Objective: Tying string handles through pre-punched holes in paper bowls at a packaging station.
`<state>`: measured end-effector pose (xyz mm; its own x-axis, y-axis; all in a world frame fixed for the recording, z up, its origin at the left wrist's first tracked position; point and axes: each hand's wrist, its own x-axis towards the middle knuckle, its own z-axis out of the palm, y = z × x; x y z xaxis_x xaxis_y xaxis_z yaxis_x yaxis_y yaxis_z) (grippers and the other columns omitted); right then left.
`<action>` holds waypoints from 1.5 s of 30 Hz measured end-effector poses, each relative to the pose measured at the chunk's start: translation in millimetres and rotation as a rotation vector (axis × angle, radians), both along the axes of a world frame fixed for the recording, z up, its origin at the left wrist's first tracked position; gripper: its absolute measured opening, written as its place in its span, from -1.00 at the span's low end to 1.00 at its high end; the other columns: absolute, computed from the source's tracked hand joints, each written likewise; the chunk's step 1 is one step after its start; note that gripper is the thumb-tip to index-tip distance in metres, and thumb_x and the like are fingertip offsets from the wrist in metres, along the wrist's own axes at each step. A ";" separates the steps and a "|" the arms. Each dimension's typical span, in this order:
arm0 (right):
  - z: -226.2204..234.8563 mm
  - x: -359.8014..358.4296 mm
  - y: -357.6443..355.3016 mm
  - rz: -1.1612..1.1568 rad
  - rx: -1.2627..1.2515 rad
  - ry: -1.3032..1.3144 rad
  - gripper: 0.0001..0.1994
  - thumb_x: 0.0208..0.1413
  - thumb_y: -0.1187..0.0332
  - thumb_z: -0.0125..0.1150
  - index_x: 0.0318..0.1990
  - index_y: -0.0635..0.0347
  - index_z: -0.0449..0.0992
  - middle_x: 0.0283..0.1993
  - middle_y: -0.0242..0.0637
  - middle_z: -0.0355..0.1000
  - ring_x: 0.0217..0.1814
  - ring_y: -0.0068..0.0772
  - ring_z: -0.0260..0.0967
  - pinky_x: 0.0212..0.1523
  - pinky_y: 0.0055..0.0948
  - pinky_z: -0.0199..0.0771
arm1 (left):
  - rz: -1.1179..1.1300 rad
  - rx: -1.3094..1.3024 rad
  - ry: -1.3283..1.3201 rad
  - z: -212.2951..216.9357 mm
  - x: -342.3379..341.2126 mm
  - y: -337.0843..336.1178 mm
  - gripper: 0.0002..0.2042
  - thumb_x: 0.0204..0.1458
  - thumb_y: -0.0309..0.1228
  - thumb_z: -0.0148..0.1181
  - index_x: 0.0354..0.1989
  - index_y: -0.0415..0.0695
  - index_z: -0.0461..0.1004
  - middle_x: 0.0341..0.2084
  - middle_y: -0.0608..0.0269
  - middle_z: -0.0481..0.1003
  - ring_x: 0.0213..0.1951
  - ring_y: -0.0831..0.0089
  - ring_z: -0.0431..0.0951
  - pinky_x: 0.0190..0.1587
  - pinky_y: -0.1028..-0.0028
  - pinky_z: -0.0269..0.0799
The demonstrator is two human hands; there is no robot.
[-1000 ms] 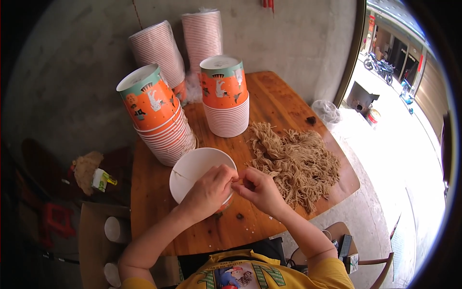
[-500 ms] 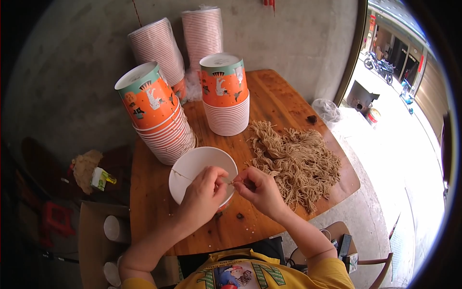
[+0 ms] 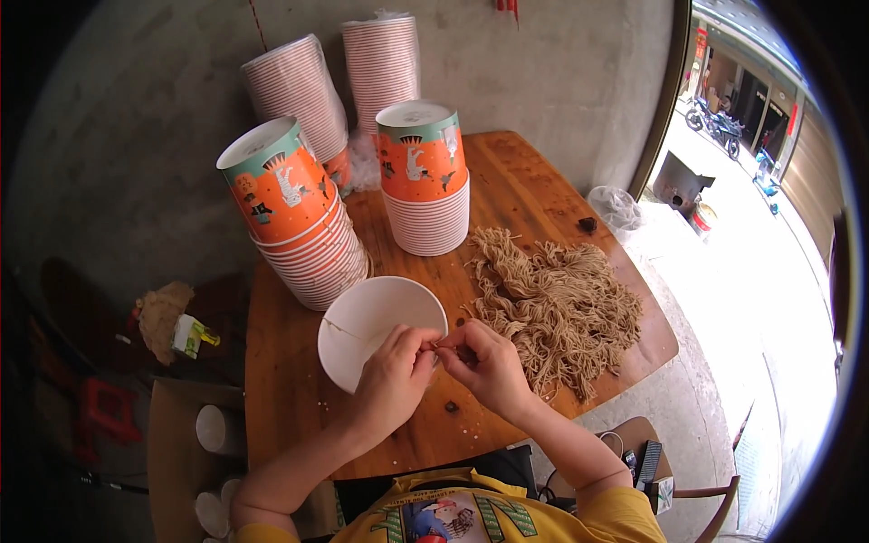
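Note:
A white paper bucket (image 3: 362, 303) stands mouth up on the wooden table, before me. At its right rim my left hand (image 3: 394, 373) and my right hand (image 3: 490, 364) meet, both pinching a thin tan cord (image 3: 436, 344). The fingertips hide most of that cord. A short length of cord (image 3: 339, 327) also shows inside the bucket, against its left wall. Right of my hands lies a large loose heap of tan cords (image 3: 570, 312).
Upside-down stacks of orange and green printed buckets stand at the left (image 3: 294, 213) and centre (image 3: 424, 176). Behind them are two plastic-wrapped stacks (image 3: 380, 72) by the wall. A cardboard box (image 3: 172, 452) holding white buckets sits left of the table (image 3: 507, 167).
Both hands have shifted slightly and drawn closer together at the bucket's right rim, fingertips nearly touching. My left hand has moved a little right. The bucket stays put.

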<state>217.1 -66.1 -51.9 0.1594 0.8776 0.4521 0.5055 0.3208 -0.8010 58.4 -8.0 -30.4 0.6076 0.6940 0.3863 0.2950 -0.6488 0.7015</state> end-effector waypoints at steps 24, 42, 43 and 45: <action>-15.5 -10.5 -7.7 -0.075 0.084 0.040 -0.88 0.02 0.48 0.32 -0.33 0.25 0.48 -0.43 -0.32 0.34 -0.51 -0.54 0.35 -0.48 -0.56 0.37 | -0.018 -0.337 -0.054 4.1 1.1 3.6 -0.89 0.06 -0.63 0.11 -0.30 -0.24 0.30 -0.40 0.30 0.44 -0.34 0.59 0.43 -0.22 0.54 0.38; -14.0 -12.1 -8.1 0.023 -0.114 0.454 -0.93 0.15 0.49 0.17 -0.27 0.26 0.42 -0.41 -0.52 0.38 -0.40 -0.80 0.24 -0.39 -0.72 0.28 | -0.083 -0.576 -0.188 0.1 -1.3 13.8 -0.69 0.06 -0.63 0.13 -0.08 -0.17 0.19 -0.34 0.29 0.45 -0.28 0.63 0.42 -0.14 0.58 0.35; -13.3 -11.7 -8.6 0.025 -0.105 0.476 -0.93 0.14 0.49 0.17 -0.27 0.26 0.43 -0.41 -0.51 0.38 -0.40 -0.80 0.24 -0.39 -0.72 0.28 | -0.089 -0.595 -0.189 0.2 -0.6 14.0 -0.69 0.06 -0.63 0.13 -0.08 -0.17 0.19 -0.33 0.28 0.45 -0.27 0.63 0.42 -0.13 0.58 0.35; -12.8 -11.2 -8.2 0.028 -0.090 0.441 -0.91 0.14 0.48 0.18 -0.26 0.28 0.42 -0.42 -0.44 0.41 -0.43 -0.74 0.30 -0.42 -0.66 0.34 | -0.085 -0.613 -0.190 0.3 -1.6 13.8 -0.69 0.07 -0.62 0.13 -0.07 -0.17 0.19 -0.33 0.28 0.46 -0.27 0.63 0.42 -0.13 0.58 0.35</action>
